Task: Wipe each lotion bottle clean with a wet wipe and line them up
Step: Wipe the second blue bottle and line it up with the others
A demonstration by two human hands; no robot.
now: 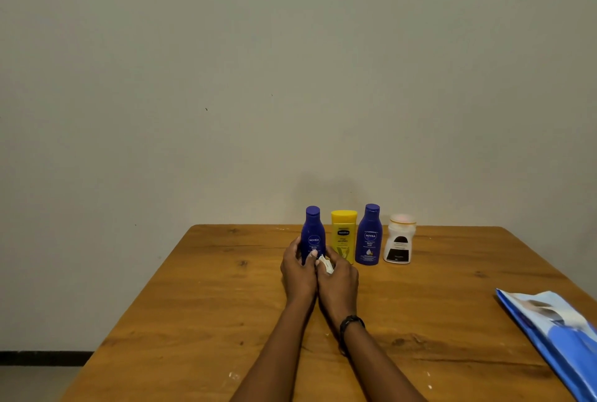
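Observation:
Four lotion bottles stand upright in a row near the far edge of the wooden table [193, 304]. The leftmost, a small blue bottle [312, 230], is gripped low on its left side by my left hand [298, 274]. My right hand [337, 282] presses a crumpled white wet wipe [325, 264] against that bottle's lower right. To its right stand a yellow bottle [344, 233], a second blue bottle [369, 236] and a white bottle with a dark label [399, 241]. The lower part of the held bottle is hidden behind my fingers.
A blue wet-wipe pack [555, 330] lies at the table's right edge, close to me. A plain wall rises just behind the bottles. A black band sits on my right wrist [350, 324]. Bare wood spreads on the left and in front.

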